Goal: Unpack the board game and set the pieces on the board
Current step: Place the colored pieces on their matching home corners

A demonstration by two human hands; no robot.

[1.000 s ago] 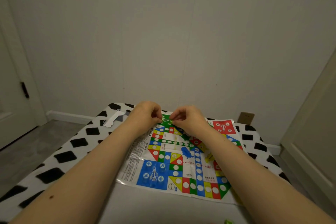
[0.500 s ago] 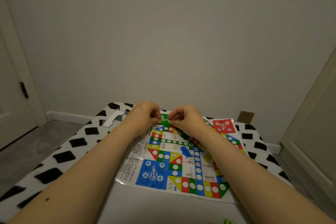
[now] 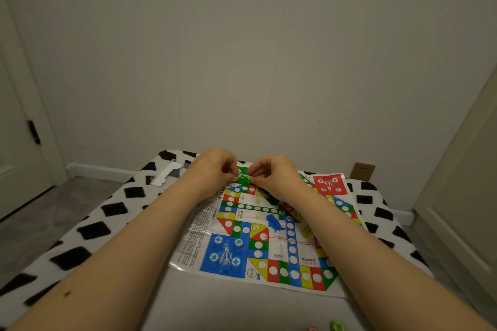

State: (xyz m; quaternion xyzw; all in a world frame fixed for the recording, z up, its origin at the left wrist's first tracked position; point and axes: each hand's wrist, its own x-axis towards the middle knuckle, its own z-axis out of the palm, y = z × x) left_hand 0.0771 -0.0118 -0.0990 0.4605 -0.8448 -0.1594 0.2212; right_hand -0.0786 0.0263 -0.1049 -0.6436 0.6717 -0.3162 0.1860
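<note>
We see a table covered with a white cloth with black patches [image 3: 94, 231]. On it lies flat the colourful paper game board with blue, red, green and yellow fields [image 3: 271, 236]. Our left hand [image 3: 212, 172] and right hand [image 3: 274, 172] are near each other above the far green corner of the board. The fingertips of each hand are pinched together; what they hold is too small to tell. Blue game pieces [image 3: 274, 222] lie near the middle of the board.

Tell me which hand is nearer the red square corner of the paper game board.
Right. The right hand sits just left of the red corner; the left hand lies farther left.
</note>
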